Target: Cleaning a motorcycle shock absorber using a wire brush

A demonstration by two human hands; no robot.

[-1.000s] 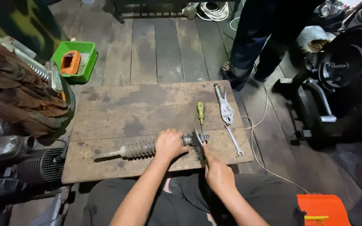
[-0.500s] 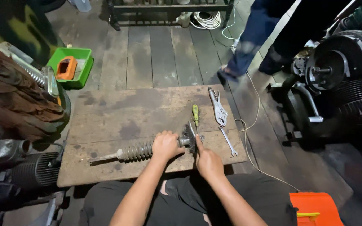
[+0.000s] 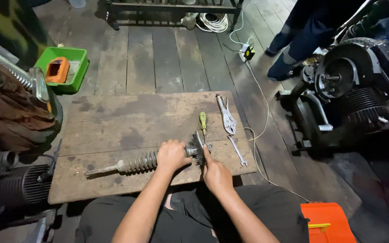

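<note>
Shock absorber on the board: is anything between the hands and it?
Nothing visible. The left hand grips the shock absorber directly, and the right hand reaches its dark end. The screwdriver, locking pliers and wrench lie clear, beyond.

A grimy shock absorber (image 3: 136, 163) lies flat along the near edge of the wooden desk (image 3: 113, 121), its thin rod pointing left and coiled spring dull grey, while a dark wire brush (image 3: 196, 148) presses against its right end.

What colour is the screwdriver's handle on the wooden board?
Yellow-green; the screwdriver shows best in the head view.
</note>
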